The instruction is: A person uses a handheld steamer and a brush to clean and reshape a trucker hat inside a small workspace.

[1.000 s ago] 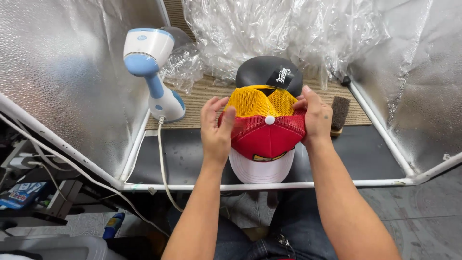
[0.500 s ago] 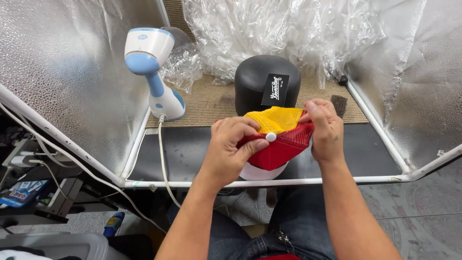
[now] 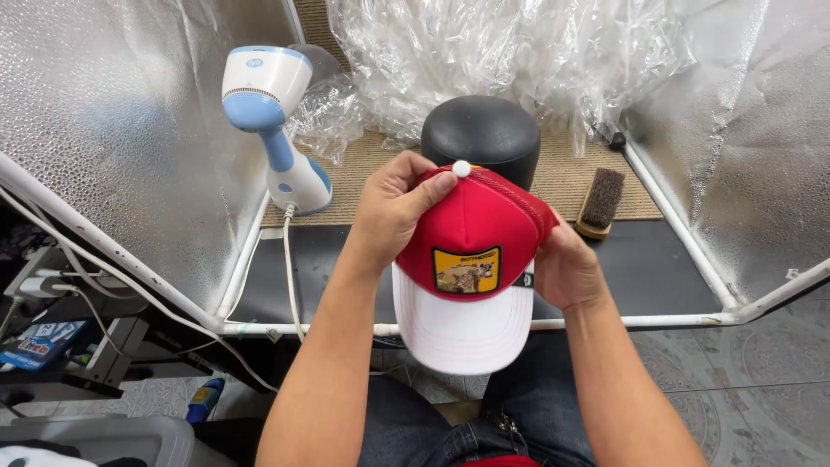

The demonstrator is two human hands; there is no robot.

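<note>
Since the earlier frame, the red fabric cap with a white brim and a yellow square patch (image 3: 471,259) has been turned over, so that its smooth crown is shown instead of its yellow lining. It is held above the frame's front edge, just before the rounded matte black head form (image 3: 482,134). The left hand (image 3: 393,207) is clamped on the crown beside the white top button; the right hand (image 3: 562,268) is closed on the mesh side. A blue-and-white plastic handheld steamer (image 3: 272,121) stands on woven matting, a bristled wooden brush (image 3: 598,201) lies right, and crinkled clear plastic film (image 3: 510,52) is heaped behind.
</note>
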